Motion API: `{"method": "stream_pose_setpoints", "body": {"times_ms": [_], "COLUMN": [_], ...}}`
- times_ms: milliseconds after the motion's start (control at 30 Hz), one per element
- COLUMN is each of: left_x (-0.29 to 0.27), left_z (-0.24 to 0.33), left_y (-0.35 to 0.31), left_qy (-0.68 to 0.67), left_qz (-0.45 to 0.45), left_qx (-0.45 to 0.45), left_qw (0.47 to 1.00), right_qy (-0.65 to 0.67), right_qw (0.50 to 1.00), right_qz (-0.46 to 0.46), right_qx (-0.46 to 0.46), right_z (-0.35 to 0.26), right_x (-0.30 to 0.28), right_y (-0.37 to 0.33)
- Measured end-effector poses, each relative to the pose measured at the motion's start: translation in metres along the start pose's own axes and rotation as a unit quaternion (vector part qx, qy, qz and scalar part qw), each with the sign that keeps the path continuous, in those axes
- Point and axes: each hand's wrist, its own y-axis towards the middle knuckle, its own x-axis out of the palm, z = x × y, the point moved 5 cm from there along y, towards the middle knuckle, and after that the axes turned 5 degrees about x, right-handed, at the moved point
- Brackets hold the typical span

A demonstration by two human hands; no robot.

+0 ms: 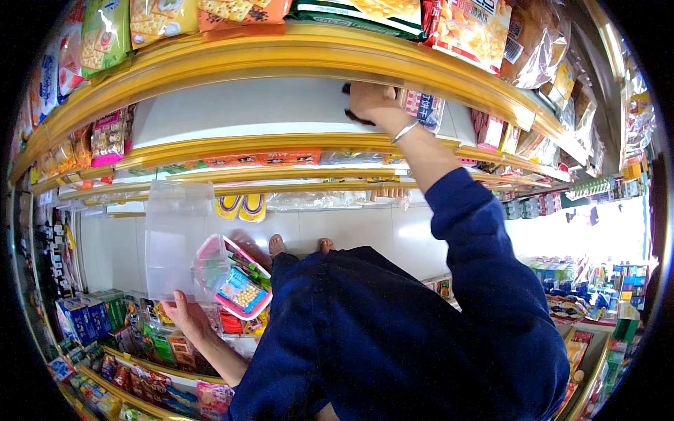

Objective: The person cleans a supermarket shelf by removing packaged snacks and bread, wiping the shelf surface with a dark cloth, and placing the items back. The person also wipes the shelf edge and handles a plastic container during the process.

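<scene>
Right hand (372, 102) closed on dark packet (357, 116), far shelf (246, 105); left hand (184, 312) pinches clear bag (172, 238). Packet light, crinkly; grip edge.

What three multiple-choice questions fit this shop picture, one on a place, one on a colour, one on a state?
1. Where is the right hand?
A. on the white shelf
B. on the floor
C. in a pocket

2. What colour is the sleeve?
A. red
B. dark blue
C. white

3. What is the left hand doing?
A. hanging empty
B. holding a clear plastic bag
C. pointing upward

Answers: 1 A, it reaches onto the shelf beside a packet; 2 B, the arm is blue; 3 B, its fingers grip the bag's lower edge.
</scene>
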Motion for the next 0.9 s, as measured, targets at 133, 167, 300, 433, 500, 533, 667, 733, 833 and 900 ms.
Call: {"method": "stream_pose_setpoints", "body": {"times_ms": [133, 167, 300, 433, 500, 533, 667, 733, 833, 900], "left_x": [0.006, 0.005, 0.004, 0.021, 0.017, 0.008, -0.011, -0.03, -0.05, -0.051], "left_z": [0.005, 0.007, 0.006, 0.021, 0.028, 0.029, 0.046, 0.037, 0.016, 0.014], "left_y": [-0.033, -0.038, -0.041, -0.017, -0.004, 0.002, 0.005, 0.004, -0.002, -0.007], "left_qy": [0.036, 0.034, -0.011, 0.0, 0.005, 0.007, -0.003, -0.004, -0.075, -0.081], "left_qz": [0.044, 0.042, 0.064, 0.029, 0.016, 0.017, 0.02, 0.04, 0.077, 0.092], "left_qx": [-0.006, -0.007, -0.046, -0.029, -0.006, 0.007, 0.03, 0.026, -0.006, -0.01], "left_qw": [0.998, 0.999, 0.997, 0.999, 1.0, 1.0, 0.999, 0.999, 0.994, 0.992], "right_qy": [0.018, 0.029, 0.057, 0.167, 0.284, 0.322, 0.336, 0.278, 0.08, 0.047], "right_qw": [0.998, 0.998, 0.998, 0.981, 0.923, 0.922, 0.93, 0.937, 0.946, 0.976], "right_qz": [-0.06, -0.054, -0.03, 0.07, 0.243, 0.195, 0.061, 0.125, 0.234, 0.134], "right_qx": [-0.008, 0.006, 0.003, -0.074, -0.093, -0.087, -0.135, -0.171, -0.208, -0.164], "right_z": [-0.007, -0.005, -0.04, -0.095, -0.122, -0.127, -0.11, -0.076, -0.033, -0.03], "right_x": [0.047, 0.054, 0.039, 0.001, -0.024, -0.026, -0.029, -0.024, -0.014, 0.018], "right_y": [0.015, 0.018, 0.016, 0.008, -0.002, 0.001, 0.014, 0.024, 0.03, 0.038]}}
